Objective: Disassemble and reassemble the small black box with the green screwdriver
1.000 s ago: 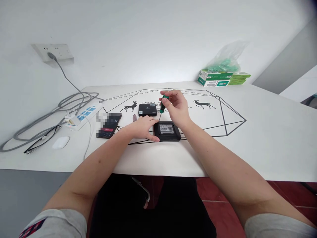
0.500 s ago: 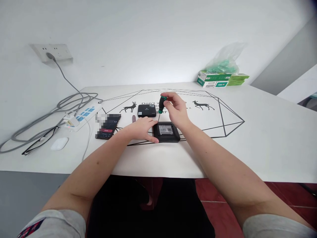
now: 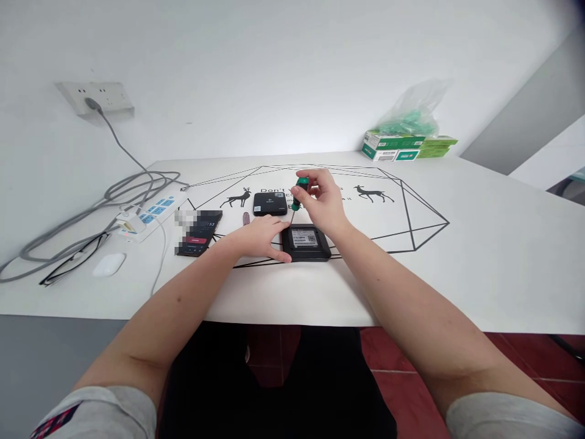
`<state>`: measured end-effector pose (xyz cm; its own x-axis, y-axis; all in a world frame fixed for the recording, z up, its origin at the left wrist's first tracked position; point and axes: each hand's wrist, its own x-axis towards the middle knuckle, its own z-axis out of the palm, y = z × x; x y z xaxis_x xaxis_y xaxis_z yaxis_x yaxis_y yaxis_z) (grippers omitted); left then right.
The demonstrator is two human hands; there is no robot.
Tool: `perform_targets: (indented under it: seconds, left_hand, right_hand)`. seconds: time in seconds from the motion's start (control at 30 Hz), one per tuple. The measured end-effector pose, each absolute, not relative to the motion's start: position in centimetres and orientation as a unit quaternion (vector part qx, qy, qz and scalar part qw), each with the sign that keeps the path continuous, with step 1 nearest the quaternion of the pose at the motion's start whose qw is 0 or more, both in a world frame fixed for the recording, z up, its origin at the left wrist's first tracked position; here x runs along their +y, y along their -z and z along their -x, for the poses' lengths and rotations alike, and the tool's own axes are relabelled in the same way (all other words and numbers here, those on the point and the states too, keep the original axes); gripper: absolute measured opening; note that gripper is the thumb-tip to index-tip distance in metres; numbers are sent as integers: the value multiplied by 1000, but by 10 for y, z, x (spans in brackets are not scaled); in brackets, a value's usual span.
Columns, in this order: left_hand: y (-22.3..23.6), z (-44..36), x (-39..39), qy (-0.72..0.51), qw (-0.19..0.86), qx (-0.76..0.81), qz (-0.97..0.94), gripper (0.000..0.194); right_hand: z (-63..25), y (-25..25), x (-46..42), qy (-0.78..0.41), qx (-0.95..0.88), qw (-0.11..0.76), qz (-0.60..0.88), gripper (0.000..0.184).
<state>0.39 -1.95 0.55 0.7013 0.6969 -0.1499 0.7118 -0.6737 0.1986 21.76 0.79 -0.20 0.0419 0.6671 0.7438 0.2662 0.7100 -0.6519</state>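
Observation:
A small black box [image 3: 306, 243] with a white label on top lies on the white table [image 3: 479, 244]. My left hand [image 3: 261, 238] rests flat against its left side, fingers stretched out, steadying it. My right hand [image 3: 323, 201] is closed on a green-and-black screwdriver [image 3: 298, 194], held upright with its tip down at the box's far left corner. A second black box [image 3: 271, 203] lies just behind. A small dark red tool [image 3: 246, 217] lies left of my left hand.
A black phone [image 3: 200, 231] lies to the left. Further left are a power strip [image 3: 148, 215] with grey cables [image 3: 91, 213], a white mouse [image 3: 108, 264] and glasses. Green boxes [image 3: 402, 148] under a plastic bag stand at the back right.
My right hand has turned the screwdriver slightly between its fingers; both hands and the box stay where they were. The view has shifted a little.

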Motion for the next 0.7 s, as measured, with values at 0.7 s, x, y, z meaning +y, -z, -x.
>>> perform_targets:
  seconds: [0.7]
  left_hand:
    - [-6,-4,-19,32,122,384,-915,106]
  right_hand:
    - [-215,1,7,-200,-660,638,343,36]
